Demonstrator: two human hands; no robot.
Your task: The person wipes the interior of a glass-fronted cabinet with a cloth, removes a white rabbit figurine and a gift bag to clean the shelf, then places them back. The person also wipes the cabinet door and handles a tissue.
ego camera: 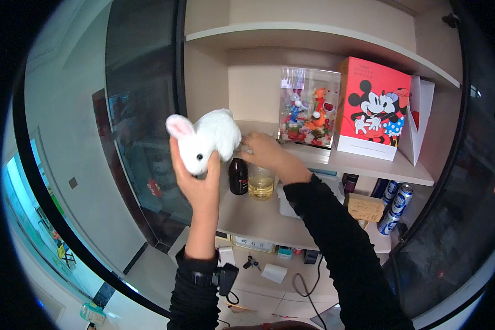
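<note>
My left hand [200, 187] holds a white plush rabbit [216, 132] from below, fingers on one side and thumb on the other. The rabbit has a pink-lined ear and a black eye, and its head tips down to the left. My right hand [268, 154] reaches to the front of the middle shelf [301, 153], close by the rabbit's rear. Its fingers are bent around something small and greyish; what it is, and whether it is gripped, cannot be made out. Below stand a dark bottle [238, 177] and a glass jar of yellowish liquid [261, 185].
A clear display box with figurines [309, 107] and a red cartoon-mouse box [373, 107] stand on the middle shelf. Lower down are blue-and-white cans [402, 200] and a wooden block [365, 207]. Dark glass doors [142, 82] flank the cabinet. Keys [251, 262] and a cable [307, 288] lie below.
</note>
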